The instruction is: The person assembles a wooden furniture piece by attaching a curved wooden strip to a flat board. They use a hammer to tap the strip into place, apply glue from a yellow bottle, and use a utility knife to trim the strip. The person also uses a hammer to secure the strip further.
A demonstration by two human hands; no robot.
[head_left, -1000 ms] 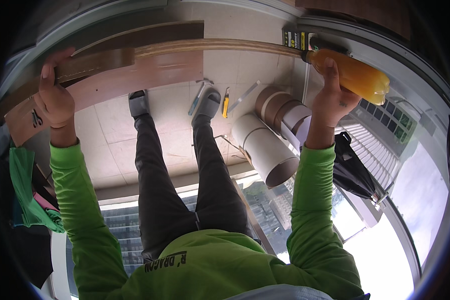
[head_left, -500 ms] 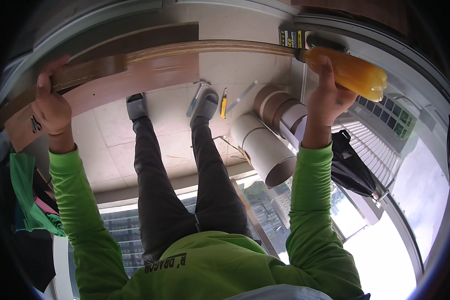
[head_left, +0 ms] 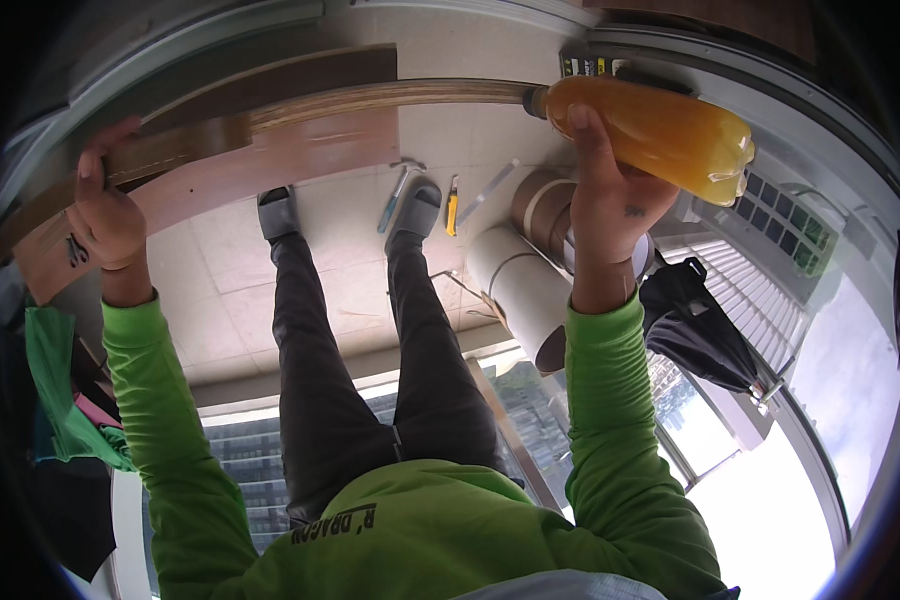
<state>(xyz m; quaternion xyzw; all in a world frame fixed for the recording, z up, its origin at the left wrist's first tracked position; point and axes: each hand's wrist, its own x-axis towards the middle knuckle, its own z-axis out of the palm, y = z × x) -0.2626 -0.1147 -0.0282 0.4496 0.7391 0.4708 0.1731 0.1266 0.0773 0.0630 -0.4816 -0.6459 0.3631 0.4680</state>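
Note:
My right hand (head_left: 615, 195) is closed around a clear plastic bottle (head_left: 660, 130) of yellow-orange liquid. The bottle lies tilted, its dark cap end pointing left and meeting the layered edge of a long wooden board (head_left: 390, 93); whether they touch I cannot tell. A brown strip (head_left: 185, 145) lies along the left part of that edge. At the strip's left stretch is my left hand (head_left: 108, 205), fingers bent around it and the board, with the thumb side upward. Parts of the left fingers are hidden behind the strip.
A brown panel (head_left: 300, 150) lies below the board. On the tiled floor are a hammer (head_left: 398, 195), a yellow utility knife (head_left: 453, 205) and a ruler-like strip (head_left: 490, 190). Rolls of sheet material (head_left: 510, 280) stand at right, near a black folded umbrella (head_left: 695, 325). Green cloth (head_left: 55, 370) hangs at left.
My right hand has carried the bottle leftward along the board's edge. My left hand stays nearly in place on the strip.

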